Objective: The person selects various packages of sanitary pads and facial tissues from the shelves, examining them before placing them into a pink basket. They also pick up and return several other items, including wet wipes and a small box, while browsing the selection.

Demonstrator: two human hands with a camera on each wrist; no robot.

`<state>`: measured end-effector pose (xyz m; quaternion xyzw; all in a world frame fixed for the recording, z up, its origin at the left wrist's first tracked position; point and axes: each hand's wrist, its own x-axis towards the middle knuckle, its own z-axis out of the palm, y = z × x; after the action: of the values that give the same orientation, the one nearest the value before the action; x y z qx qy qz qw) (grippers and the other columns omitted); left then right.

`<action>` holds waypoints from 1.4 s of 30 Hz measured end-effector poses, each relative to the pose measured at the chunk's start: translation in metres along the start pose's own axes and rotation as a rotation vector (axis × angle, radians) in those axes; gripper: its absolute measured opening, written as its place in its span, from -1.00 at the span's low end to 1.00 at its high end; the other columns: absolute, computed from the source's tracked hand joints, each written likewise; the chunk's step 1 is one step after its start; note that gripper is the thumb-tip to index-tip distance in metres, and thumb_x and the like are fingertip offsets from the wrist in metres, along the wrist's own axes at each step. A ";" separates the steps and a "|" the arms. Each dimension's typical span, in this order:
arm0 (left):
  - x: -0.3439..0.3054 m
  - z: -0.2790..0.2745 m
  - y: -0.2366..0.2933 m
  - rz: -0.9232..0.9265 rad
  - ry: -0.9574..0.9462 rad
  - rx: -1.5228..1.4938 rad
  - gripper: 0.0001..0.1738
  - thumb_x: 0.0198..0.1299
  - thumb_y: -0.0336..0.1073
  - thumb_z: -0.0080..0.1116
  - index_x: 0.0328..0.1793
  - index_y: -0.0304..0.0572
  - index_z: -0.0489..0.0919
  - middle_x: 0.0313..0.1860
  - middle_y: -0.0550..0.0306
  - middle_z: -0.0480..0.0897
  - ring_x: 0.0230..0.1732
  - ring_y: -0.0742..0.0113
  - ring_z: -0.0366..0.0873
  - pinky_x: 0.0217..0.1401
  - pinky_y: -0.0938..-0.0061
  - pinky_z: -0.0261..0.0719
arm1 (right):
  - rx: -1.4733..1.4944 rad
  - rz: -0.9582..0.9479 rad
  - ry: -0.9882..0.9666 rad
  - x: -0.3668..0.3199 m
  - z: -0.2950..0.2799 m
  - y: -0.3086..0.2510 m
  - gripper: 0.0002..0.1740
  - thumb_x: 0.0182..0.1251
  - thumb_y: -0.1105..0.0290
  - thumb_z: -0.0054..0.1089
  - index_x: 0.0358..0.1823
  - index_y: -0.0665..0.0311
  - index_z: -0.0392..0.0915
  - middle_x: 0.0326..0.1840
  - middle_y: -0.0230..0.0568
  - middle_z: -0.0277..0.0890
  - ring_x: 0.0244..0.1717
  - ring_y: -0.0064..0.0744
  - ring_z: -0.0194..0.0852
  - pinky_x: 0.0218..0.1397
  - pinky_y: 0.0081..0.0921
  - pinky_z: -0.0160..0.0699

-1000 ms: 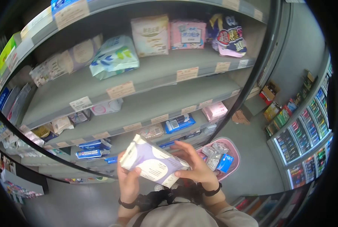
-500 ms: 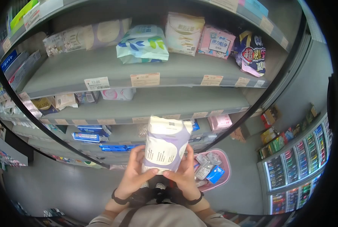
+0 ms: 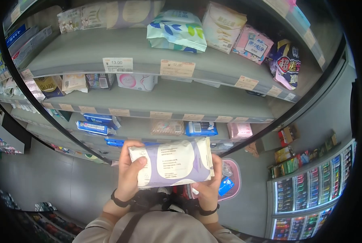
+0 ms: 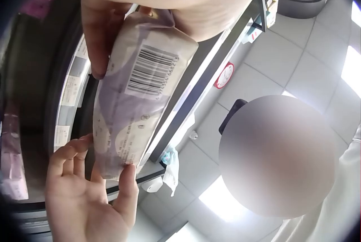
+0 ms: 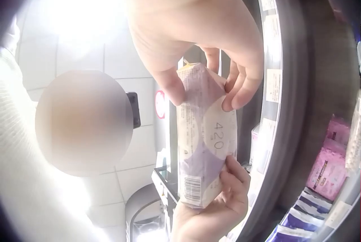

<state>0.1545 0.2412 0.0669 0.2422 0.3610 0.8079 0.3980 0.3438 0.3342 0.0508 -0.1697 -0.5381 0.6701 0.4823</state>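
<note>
A white and purple soft pack of sanitary pads [image 3: 175, 162] is held crosswise in front of the person's body, its printed face toward the head camera. The left hand [image 3: 128, 172] grips its left end, thumb on the front. At the right end, the right hand [image 3: 210, 188] holds the lower corner between thumb and fingers. A barcode on the pack's narrow side [image 4: 135, 95] shows in the left wrist view. In the right wrist view, the number 420 stands on the pack [image 5: 206, 132], with fingers curled at both ends.
Shelves with price tags [image 3: 118, 65] rise in front, bearing a green-and-blue pack [image 3: 176, 31], a pink pack [image 3: 252, 45] and a dark purple pack [image 3: 285, 62]. A pink basket [image 3: 238, 178] with several packs stands on the floor at right. Lit display racks [image 3: 306, 186] stand farther right.
Both hands have turned the pack from tilted, through upright, to lying crosswise with its text face showing. The head view has shifted, so the shelves appear higher and farther right.
</note>
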 end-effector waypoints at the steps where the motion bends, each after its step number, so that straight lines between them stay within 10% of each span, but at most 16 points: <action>1: 0.000 -0.001 -0.001 0.015 -0.011 0.003 -0.62 0.25 -0.45 0.11 0.18 -0.14 0.35 -0.08 0.18 0.51 -0.04 0.48 0.50 0.00 0.54 0.53 | 0.000 0.000 -0.003 0.000 0.001 -0.001 0.03 -0.07 0.53 0.50 0.45 0.29 0.06 0.31 -0.13 0.30 0.36 -0.28 0.28 0.41 -0.32 0.23; 9: -0.001 -0.003 0.005 0.003 -0.043 0.047 -0.60 0.19 -0.50 0.20 0.14 -0.17 0.38 -0.06 0.18 0.50 -0.06 0.51 0.48 -0.01 0.56 0.51 | 0.149 0.048 0.069 -0.001 -0.005 0.004 -0.13 0.04 0.16 0.53 0.31 0.30 0.22 0.33 -0.15 0.30 0.34 -0.33 0.28 0.40 -0.39 0.23; 19: 0.004 -0.009 0.010 -0.060 -0.077 0.120 -0.61 0.19 -0.55 0.21 0.13 -0.18 0.43 -0.02 0.21 0.50 0.02 0.50 0.45 0.11 0.54 0.45 | 0.135 0.061 0.073 0.014 -0.001 0.000 -0.22 -0.03 0.51 0.46 0.25 0.35 0.23 0.11 -0.06 0.54 0.13 -0.28 0.55 0.19 -0.39 0.52; 26: 0.006 -0.010 0.034 -0.148 -0.206 0.375 -0.35 0.22 -0.50 0.24 0.39 -0.16 0.22 0.17 0.12 0.45 0.20 0.41 0.42 0.27 0.47 0.37 | 0.027 0.132 0.009 0.007 0.008 -0.015 -0.21 0.15 0.48 0.36 0.40 0.29 0.18 0.28 -0.17 0.36 0.31 -0.33 0.31 0.36 -0.43 0.28; 30: -0.002 -0.026 0.058 -0.046 -0.238 0.555 -0.17 -0.06 -0.33 0.57 0.32 -0.15 0.32 0.14 0.14 0.43 0.16 0.36 0.40 0.21 0.46 0.40 | 0.151 0.071 -0.126 0.007 0.007 -0.017 -0.09 0.16 0.37 0.44 0.47 0.29 0.07 0.25 -0.15 0.35 0.13 -0.31 0.45 0.17 -0.36 0.49; 36: 0.028 -0.007 0.173 0.675 0.111 0.551 -0.19 -0.09 -0.12 0.56 0.24 -0.17 0.34 0.06 0.17 0.46 0.07 0.37 0.47 0.14 0.46 0.49 | 0.079 0.002 -0.093 0.006 -0.025 -0.017 -0.22 0.20 0.32 0.44 0.38 0.32 0.21 0.10 -0.10 0.46 -0.02 -0.26 0.54 0.07 -0.37 0.56; 42: 0.098 0.025 0.269 0.555 0.071 0.868 -0.48 0.16 -0.29 0.37 0.17 -0.22 0.38 -0.03 0.19 0.56 0.00 0.52 0.50 0.11 0.54 0.48 | 0.004 0.242 -0.128 -0.018 -0.065 0.002 -0.50 0.22 0.53 0.37 0.18 0.33 0.42 -0.06 -0.24 0.57 -0.01 -0.42 0.54 0.07 -0.45 0.54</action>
<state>-0.0102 0.2177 0.3009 0.4442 0.5982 0.6667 0.0189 0.3998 0.3560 0.0202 -0.1895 -0.5421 0.7338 0.3630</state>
